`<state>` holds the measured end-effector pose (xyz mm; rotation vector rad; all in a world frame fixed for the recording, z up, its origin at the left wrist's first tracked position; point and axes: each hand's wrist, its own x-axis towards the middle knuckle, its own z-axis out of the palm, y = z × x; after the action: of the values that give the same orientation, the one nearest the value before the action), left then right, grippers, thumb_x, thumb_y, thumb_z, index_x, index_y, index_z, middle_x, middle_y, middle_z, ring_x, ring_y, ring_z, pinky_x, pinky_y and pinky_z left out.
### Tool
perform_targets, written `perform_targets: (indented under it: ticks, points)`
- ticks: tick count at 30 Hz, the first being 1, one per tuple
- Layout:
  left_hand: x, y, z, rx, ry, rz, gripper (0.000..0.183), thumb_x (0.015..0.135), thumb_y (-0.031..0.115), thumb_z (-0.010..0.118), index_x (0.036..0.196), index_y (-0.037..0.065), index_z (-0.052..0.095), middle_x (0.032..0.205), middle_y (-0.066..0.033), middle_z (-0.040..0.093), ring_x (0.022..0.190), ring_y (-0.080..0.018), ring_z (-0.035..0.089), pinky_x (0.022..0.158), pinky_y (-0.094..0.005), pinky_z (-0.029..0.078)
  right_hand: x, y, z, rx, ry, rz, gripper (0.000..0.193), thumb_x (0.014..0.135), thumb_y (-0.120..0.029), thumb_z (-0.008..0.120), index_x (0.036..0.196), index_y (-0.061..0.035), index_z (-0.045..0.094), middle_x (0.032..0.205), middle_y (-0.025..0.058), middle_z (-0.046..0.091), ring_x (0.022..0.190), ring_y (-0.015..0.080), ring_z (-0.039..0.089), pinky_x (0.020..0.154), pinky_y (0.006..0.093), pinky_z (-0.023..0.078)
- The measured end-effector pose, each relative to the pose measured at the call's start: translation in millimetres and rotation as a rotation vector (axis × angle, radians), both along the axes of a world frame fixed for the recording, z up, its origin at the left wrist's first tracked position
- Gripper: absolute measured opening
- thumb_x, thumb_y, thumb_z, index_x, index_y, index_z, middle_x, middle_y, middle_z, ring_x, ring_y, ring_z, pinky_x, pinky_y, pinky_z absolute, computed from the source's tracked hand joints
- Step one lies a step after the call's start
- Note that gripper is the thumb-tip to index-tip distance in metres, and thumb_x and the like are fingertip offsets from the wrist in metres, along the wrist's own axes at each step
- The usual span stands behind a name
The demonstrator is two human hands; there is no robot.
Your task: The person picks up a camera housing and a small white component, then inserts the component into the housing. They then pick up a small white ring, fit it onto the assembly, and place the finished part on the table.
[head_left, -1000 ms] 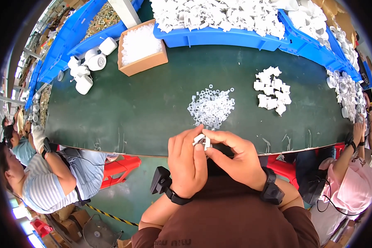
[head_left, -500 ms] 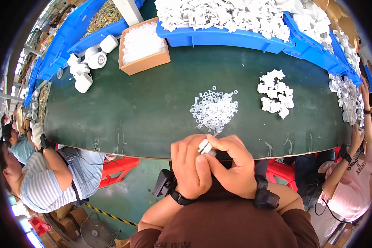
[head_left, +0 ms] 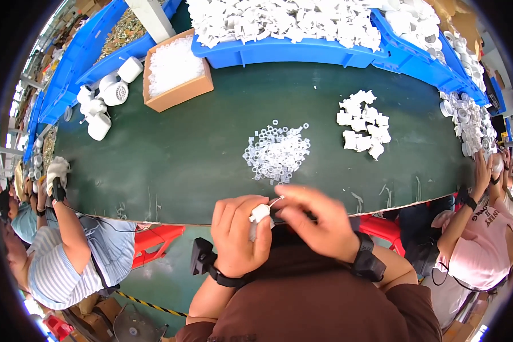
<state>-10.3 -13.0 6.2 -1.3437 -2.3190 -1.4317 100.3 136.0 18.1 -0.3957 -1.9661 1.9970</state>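
Observation:
Just over the table's front edge, my left hand (head_left: 238, 235) grips a small white plastic part (head_left: 260, 214) between thumb and fingers. A thin white strand (head_left: 276, 200) sticks out from it toward my right fingertips. My right hand (head_left: 322, 225) is close on the right, smeared by motion, its thumb and forefinger apart; I see nothing firmly held there. Beyond my hands lies a heap of small translucent rings (head_left: 277, 153). Farther right is a loose group of white plastic pieces (head_left: 363, 123).
An open carton (head_left: 179, 97) of translucent pieces stands at the back left, beside several white rounded housings (head_left: 100, 108). Blue bins (head_left: 290, 54) piled with white parts line the back. Co-workers sit at both sides; a red stool (head_left: 157, 245) is at left.
My right hand has drawn away from the white part to the right, and its fingers have parted. The thin strand now shows. The whole view has shifted slightly.

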Motion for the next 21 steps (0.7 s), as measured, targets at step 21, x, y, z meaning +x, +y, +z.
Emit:
perform_targets:
  ticks: [21]
  points:
    - [-2,12,10,-0.174,0.056,-0.120,0.030,0.076,0.006,0.079,0.104,0.006,0.066,0.105,-0.0107,0.068,0.091,-0.0321,0.062,0.077,-0.0411,0.050,2,37,6,0.090,-0.024,0.151,0.013,0.094,0.005,0.068,0.106,0.0011,0.071,0.112,0.0086,0.066,0.101,0.0133,0.063,0.088,0.0286,0.051]
